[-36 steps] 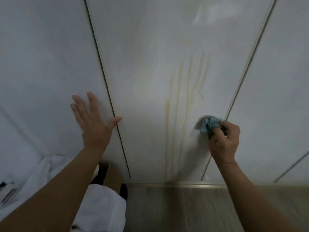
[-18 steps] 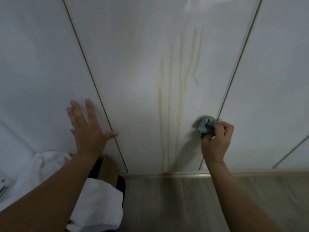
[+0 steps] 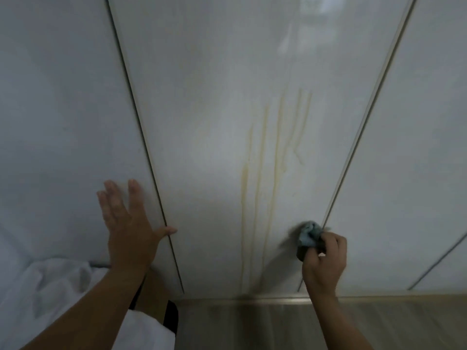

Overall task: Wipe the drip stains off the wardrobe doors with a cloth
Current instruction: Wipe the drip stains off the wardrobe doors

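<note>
Drip stains (image 3: 261,198) on wardrobe door (image 3: 202,122); cloth (image 3: 308,234) in right hand (image 3: 326,261)

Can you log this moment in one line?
left hand: flat on left door | right hand: grips cloth at middle door, right edge | drip stains: visible

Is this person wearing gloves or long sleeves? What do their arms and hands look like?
No gloves: the left hand and right hand are both bare. The left forearm and right forearm are bare too, with no sleeve in view. No watch or bracelet shows at either wrist; the picture is too blurred to tell about rings.
</note>
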The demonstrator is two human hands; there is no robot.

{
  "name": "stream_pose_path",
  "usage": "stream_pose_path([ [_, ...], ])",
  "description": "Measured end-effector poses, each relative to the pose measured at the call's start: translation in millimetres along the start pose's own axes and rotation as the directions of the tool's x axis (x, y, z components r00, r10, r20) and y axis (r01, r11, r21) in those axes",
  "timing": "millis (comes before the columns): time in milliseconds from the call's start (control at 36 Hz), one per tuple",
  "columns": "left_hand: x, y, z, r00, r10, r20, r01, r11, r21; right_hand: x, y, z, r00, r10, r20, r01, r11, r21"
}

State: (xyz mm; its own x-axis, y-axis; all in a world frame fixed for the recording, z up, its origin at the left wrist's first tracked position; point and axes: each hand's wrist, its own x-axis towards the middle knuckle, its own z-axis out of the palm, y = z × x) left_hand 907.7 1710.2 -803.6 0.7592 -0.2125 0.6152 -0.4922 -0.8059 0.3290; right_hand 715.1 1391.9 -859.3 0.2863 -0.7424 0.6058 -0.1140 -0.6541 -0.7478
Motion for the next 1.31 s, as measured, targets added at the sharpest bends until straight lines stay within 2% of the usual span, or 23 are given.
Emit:
stream_pose_path([
  [111, -3, 3, 5, 0.999, -0.045, -0.012, 0.044, 0.997, -0.057, 87, -90, -16, 0.937, -0.219, -0.272, 0.256, 0.961, 0.108],
  [194, -8, 2, 8, 1.000, -0.031, 0.000, 0.031, 0.998, -0.055, 142, -150, -30, 0.887, -0.243, -0.393, 0.321, 0.935, 0.148],
  [250, -8, 0, 10, 1.000, -0.022, -0.002, 0.022, 0.998, -0.053, 176, -189, -37, 0.861, -0.206, -0.465, 0.327, 0.924, 0.196],
  [306, -6, 0, 10, 0.999, -0.034, 0.002, 0.034, 0.997, -0.074, 207, -220, -42, 0.841, -0.191, -0.506, 0.341, 0.914, 0.221],
  [389, -6, 2, 9, 0.999, -0.042, 0.016, 0.043, 0.995, -0.087, 239, -255, -42, 0.819, -0.251, -0.516, 0.372, 0.917, 0.144],
  [500, -3, 3, 10, 0.999, -0.039, 0.033, 0.042, 0.995, -0.093, 239, -262, -30, 0.794, -0.308, -0.523, 0.396, 0.916, 0.062],
  [556, -3, 3, 12, 0.999, -0.043, 0.015, 0.044, 0.994, -0.104, 226, -254, -23, 0.806, -0.382, -0.452, 0.426, 0.905, -0.005],
  [611, -3, 3, 14, 0.999, -0.037, -0.027, 0.034, 0.994, -0.105, 210, -236, -16, 0.761, -0.540, -0.359, 0.541, 0.834, -0.109],
  [667, -4, 2, 15, 0.999, -0.031, -0.042, 0.026, 0.994, -0.107, 189, -210, -9, 0.674, -0.703, -0.226, 0.688, 0.709, -0.154],
  [722, -4, 2, 16, 0.999, -0.031, -0.033, 0.028, 0.995, -0.097, 175, -178, -4, 0.493, -0.870, -0.017, 0.833, 0.478, -0.280],
  [750, -3, 2, 16, 0.999, -0.033, -0.021, 0.031, 0.995, -0.091, 175, -166, -4, 0.425, -0.904, 0.049, 0.869, 0.392, -0.301],
  [833, -1, 2, 16, 1.000, -0.029, -0.001, 0.029, 0.997, -0.077, 184, -165, -13, 0.304, -0.942, 0.139, 0.917, 0.251, -0.309],
  [861, -2, 0, 16, 1.000, -0.024, -0.002, 0.024, 0.997, -0.073, 188, -172, -17, 0.294, -0.943, 0.155, 0.923, 0.238, -0.303],
  [889, -2, -2, 17, 1.000, -0.016, -0.006, 0.016, 0.997, -0.070, 193, -181, -22, 0.326, -0.932, 0.157, 0.916, 0.270, -0.297],
  [944, -4, -4, 17, 1.000, -0.006, -0.028, 0.004, 0.997, -0.071, 203, -202, -28, 0.528, -0.845, 0.083, 0.828, 0.491, -0.271],
  [972, -4, -4, 18, 0.999, -0.005, -0.036, 0.003, 0.997, -0.079, 209, -212, -31, 0.606, -0.795, 0.031, 0.774, 0.581, -0.250],
  [1028, -5, -3, 18, 0.998, -0.015, -0.061, 0.010, 0.995, -0.095, 220, -228, -33, 0.697, -0.714, -0.072, 0.685, 0.692, -0.227],
  [1083, -6, -2, 19, 0.996, -0.023, -0.085, 0.013, 0.994, -0.108, 222, -230, -30, 0.739, -0.664, -0.118, 0.638, 0.745, -0.196],
  [1167, -8, -2, 21, 0.997, -0.039, -0.072, 0.032, 0.995, -0.096, 200, -224, -20, 0.743, -0.639, -0.197, 0.618, 0.769, -0.162],
  [1194, -8, -3, 22, 0.997, -0.040, -0.069, 0.033, 0.995, -0.090, 191, -217, -16, 0.724, -0.656, -0.214, 0.641, 0.754, -0.141],
  [1250, -9, -4, 22, 0.997, -0.043, -0.071, 0.036, 0.995, -0.091, 173, -195, -6, 0.634, -0.742, -0.217, 0.724, 0.668, -0.171],
  [1306, -9, -5, 21, 0.996, -0.039, -0.075, 0.032, 0.995, -0.094, 159, -160, 4, 0.511, -0.853, -0.110, 0.813, 0.521, -0.260],
])
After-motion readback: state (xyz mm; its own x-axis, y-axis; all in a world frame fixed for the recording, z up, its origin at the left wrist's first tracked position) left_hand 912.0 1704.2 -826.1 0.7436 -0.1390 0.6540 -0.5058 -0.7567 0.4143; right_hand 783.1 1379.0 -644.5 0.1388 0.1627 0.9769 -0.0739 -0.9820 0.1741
